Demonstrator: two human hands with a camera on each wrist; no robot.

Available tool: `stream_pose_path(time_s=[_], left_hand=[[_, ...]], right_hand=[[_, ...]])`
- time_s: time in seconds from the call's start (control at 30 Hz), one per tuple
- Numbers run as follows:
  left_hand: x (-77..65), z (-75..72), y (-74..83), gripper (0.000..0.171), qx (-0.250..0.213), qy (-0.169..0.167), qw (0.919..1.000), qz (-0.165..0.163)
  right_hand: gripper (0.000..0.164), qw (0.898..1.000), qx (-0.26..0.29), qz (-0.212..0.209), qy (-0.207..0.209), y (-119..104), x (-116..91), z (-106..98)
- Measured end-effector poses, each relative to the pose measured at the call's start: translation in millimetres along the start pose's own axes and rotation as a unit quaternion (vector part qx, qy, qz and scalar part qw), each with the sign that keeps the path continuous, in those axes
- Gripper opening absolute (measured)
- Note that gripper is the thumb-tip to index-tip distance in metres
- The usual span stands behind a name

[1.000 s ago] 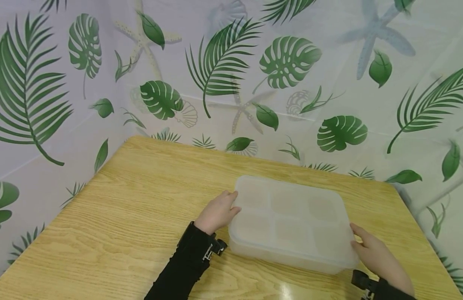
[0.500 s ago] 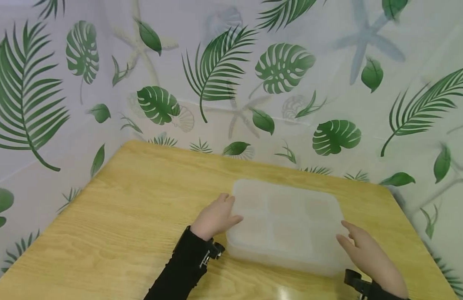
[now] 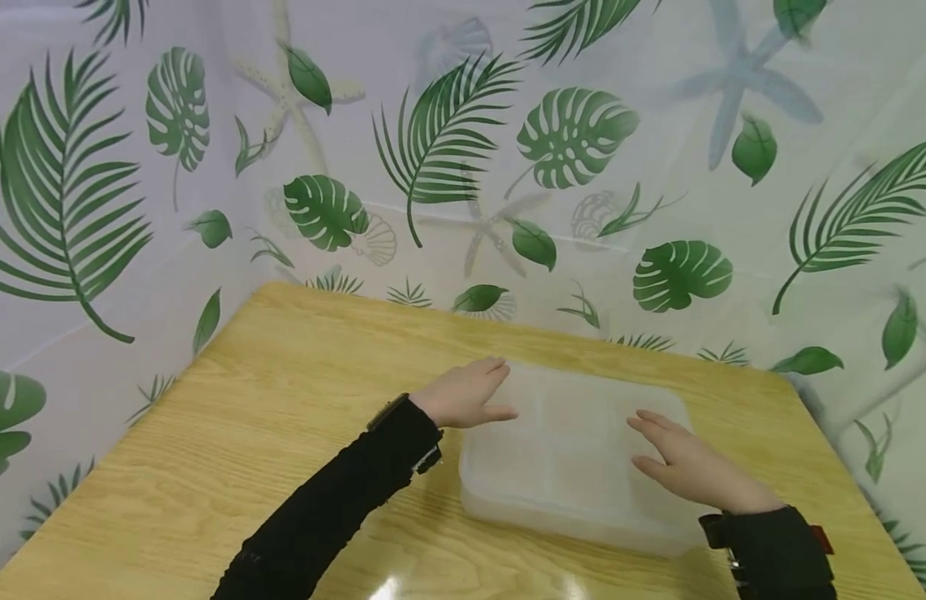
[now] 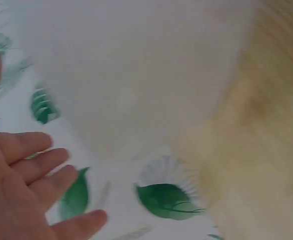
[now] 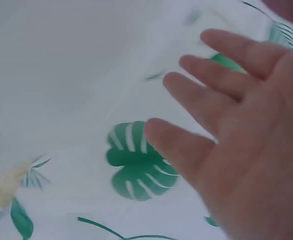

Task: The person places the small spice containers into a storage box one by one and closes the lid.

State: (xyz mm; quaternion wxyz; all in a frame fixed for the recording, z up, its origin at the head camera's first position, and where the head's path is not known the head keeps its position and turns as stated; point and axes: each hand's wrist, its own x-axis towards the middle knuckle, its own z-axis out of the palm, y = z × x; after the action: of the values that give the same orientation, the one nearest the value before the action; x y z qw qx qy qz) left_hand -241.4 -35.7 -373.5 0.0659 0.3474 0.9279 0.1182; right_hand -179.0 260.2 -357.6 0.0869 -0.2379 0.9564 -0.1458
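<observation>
A white translucent plastic storage box (image 3: 583, 467) with a lid divided into several raised panels lies on the wooden table. In the head view my left hand (image 3: 466, 396) hovers at its far left corner, fingers extended and holding nothing. My right hand (image 3: 691, 462) is above the right part of the lid, its fingers apart and bare of anything. Both wrist views show the palms: the left hand (image 4: 31, 190) with relaxed fingers, the right hand (image 5: 236, 110) with spread ones. The pale box surface (image 4: 126, 65) fills much of the left wrist view, blurred.
The wood-grain table (image 3: 282, 400) extends left of the box and in front of it. White cloth (image 3: 447, 150) printed with green leaves, starfish and shells hangs behind the table and along its sides.
Both hands have let go of the box's sides and risen. The left moved up and slightly right, the right moved left over the lid. The box stays in place.
</observation>
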Motion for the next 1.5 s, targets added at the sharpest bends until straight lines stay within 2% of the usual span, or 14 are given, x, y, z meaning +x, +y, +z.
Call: stream_pose_path(time_s=[0.17, 0.37, 0.53, 0.7, 1.0, 1.1, 1.3, 1.4, 1.5], left_hand=[[9.0, 19.5, -20.7, 0.069, 0.025, 0.011, 0.9996, -0.01], [13.1, 28.8, -28.9, 0.058, 0.029, 0.022, 0.9993, -0.01], [15.8, 29.4, -30.0, 0.047, 0.036, 0.028, 0.999, -0.005], [17.3, 33.4, -31.9, 0.044, 0.042, 0.035, 0.9985, -0.002], [17.2, 34.5, -33.6, 0.044, 0.052, 0.039, 0.9978, -0.01], [14.1, 35.5, -34.2, 0.044, 0.055, 0.044, 0.9974, -0.018], [5.5, 35.3, -31.6, 0.043, 0.097, 0.07, 0.9918, -0.044], [-5.4, 35.1, -23.2, 0.044, 0.128, 0.069, 0.9885, -0.041], [-23.8, 36.1, -11.3, 0.048, 0.155, 0.064, 0.9858, -0.013]], right_hand=[[0.053, 0.999, -0.039, -0.001, -0.025, 36, 2, 3], [0.053, 0.997, -0.078, 0.011, -0.017, 63, 5, 4], [0.052, 0.996, -0.093, 0.017, 0.007, 72, 8, 5], [0.05, 0.994, -0.103, 0.016, 0.027, 78, 8, 13], [0.055, 0.998, -0.052, 0.022, 0.039, 82, 9, 23], [0.054, 0.998, -0.041, 0.019, 0.038, 79, 11, 25], [0.055, 0.999, -0.028, 0.018, 0.034, 75, 15, 24], [0.057, 0.999, -0.003, 0.024, 0.037, 72, 2, 27], [0.058, 0.998, 0.042, 0.029, 0.045, 67, -21, 35]])
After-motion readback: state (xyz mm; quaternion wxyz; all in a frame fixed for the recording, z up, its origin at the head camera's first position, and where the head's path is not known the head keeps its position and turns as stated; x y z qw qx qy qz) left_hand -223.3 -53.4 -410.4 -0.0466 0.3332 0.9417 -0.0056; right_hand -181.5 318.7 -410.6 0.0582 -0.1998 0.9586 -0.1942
